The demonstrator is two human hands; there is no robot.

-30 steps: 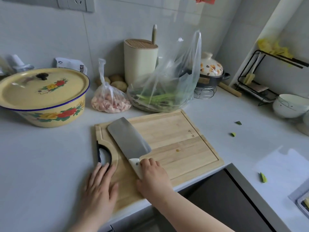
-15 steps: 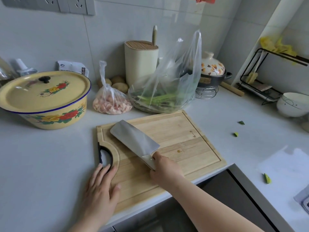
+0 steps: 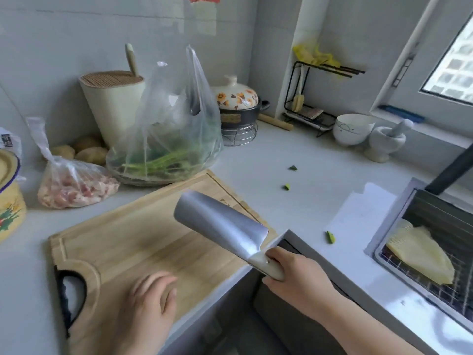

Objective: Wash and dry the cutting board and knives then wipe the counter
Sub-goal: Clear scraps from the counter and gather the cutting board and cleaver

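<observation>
A wooden cutting board point(image 3: 122, 242) with a black-lined handle hole lies on the white counter point(image 3: 302, 190), its near edge overhanging. My right hand point(image 3: 297, 280) grips the cream handle of a steel cleaver point(image 3: 220, 224), held in the air above the board's right end with the blade pointing up and left. My left hand point(image 3: 151, 308) rests on the board's near edge, fingers relaxed and blurred. A cream knife block point(image 3: 112, 108) with one handle sticking out stands by the back wall.
Behind the board sit a bag of raw meat point(image 3: 74, 185), a bag of greens point(image 3: 169, 139), potatoes and a yellow enamel pot point(image 3: 7, 196). Green scraps point(image 3: 330, 237) dot the counter. A sink point(image 3: 430, 242) with a yellow cloth point(image 3: 419, 254) is at right, bowl and mortar behind.
My right hand lifted the cleaver off the board and carried it right. My left hand slid right along the board's near edge. The view swung right, revealing the sink.
</observation>
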